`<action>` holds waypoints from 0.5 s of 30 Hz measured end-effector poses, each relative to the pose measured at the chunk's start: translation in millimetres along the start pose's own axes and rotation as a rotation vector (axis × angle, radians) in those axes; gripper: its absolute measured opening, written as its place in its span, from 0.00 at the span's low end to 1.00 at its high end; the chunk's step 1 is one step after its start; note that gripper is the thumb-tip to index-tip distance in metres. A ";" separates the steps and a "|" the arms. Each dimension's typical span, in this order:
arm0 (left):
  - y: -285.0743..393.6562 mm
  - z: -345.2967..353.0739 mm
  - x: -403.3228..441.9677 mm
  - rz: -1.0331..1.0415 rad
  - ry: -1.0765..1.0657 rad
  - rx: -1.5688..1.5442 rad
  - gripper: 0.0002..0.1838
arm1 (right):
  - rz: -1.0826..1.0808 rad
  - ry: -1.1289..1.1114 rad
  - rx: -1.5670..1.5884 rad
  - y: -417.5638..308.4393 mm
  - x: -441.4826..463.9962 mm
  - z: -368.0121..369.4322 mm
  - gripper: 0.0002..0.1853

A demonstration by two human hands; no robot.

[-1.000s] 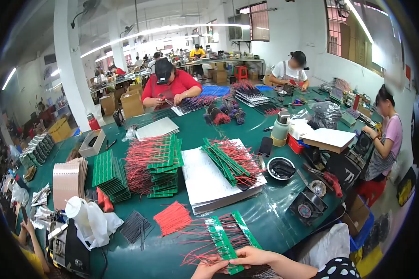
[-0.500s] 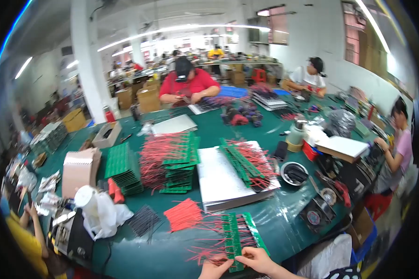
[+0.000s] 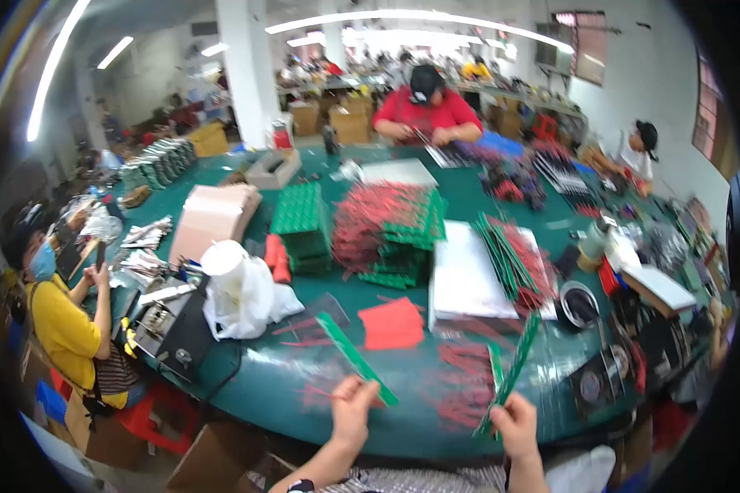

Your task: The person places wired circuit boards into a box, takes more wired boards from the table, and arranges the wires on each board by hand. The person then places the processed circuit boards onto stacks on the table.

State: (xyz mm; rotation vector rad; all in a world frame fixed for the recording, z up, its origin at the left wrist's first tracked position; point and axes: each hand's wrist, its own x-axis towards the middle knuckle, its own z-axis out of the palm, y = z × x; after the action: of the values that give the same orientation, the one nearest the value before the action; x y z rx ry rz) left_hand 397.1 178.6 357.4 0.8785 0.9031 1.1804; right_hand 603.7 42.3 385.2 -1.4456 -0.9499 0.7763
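My left hand (image 3: 353, 411) is closed on the lower end of a narrow green circuit board strip (image 3: 349, 353), which tilts up to the left; thin red wires trail from its side. In my right hand (image 3: 515, 423) is a second circuit board strip (image 3: 520, 357), held upright by its lower end. Beside that strip, red wires (image 3: 462, 386) spread over the table, blurred; how many boards they belong to I cannot tell. Between and beyond my hands lies a flat bundle of red wires (image 3: 392, 323). Dark wires (image 3: 329, 309) lie to its left.
Stacked boards with red wires (image 3: 382, 222) and bare green boards (image 3: 300, 218) stand behind on the green table (image 3: 279, 394). A white stack (image 3: 469, 271) bears more wired boards. Left are a white roll in plastic (image 3: 237, 283) and a black device (image 3: 168, 329). Co-workers sit around the table.
My view has swung left. My hands, earlier together at one board, are now apart, each holding a strip raised off the table.
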 end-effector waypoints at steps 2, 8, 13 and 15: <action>5.1 -9.8 1.8 0.133 0.054 0.061 0.03 | 0.014 0.043 -0.066 -11.7 3.3 -17.5 0.10; 8.1 -13.3 -15.5 0.077 -0.080 0.047 0.03 | 0.078 0.049 -0.078 -22.0 9.9 -58.6 0.11; 10.3 -12.7 -23.6 0.147 -0.084 0.048 0.03 | 0.148 -0.121 -0.172 -15.0 17.8 -70.6 0.11; 17.5 1.4 -30.1 0.130 -0.103 0.028 0.04 | 0.227 -0.196 -0.158 -1.5 25.2 -68.4 0.10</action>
State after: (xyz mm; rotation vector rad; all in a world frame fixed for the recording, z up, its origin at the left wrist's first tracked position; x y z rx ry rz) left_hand 387.6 151.7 377.5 1.0238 0.7895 1.2246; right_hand 675.5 33.9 395.0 -1.6575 -1.0245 1.0443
